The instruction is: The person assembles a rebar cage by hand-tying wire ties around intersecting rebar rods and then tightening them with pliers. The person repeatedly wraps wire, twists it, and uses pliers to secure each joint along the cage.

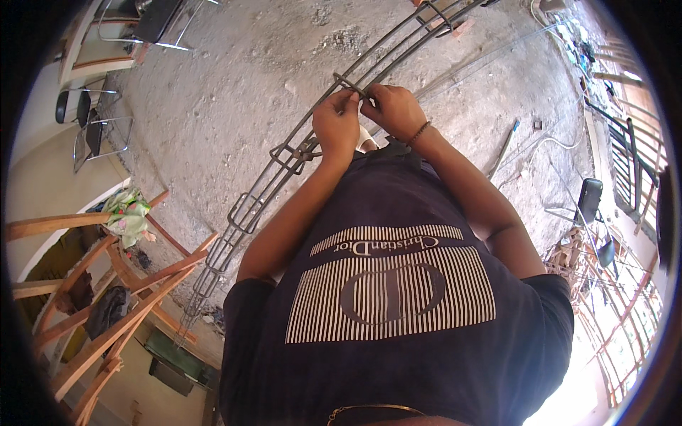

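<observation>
A long cage of steel reinforcing bars [252, 195] with rectangular stirrups slants from the upper right down to the lower left. My left hand [336, 126] is closed in a pinch against one of its stirrups [348, 82]. Close beside it, my right hand [395, 112] pinches at the same joint, a beaded bracelet on its wrist. Both sets of fingertips nearly meet there. Whatever lies between them is too small or hidden to name.
Rough grey ground [234, 85] spreads under the cage. Folding chairs [89, 128] stand along the left side, above a stack of wooden pieces [135, 312] with a patterned cloth [128, 216]. A black-backed chair [590, 200] and a thin rod [504, 148] are at right.
</observation>
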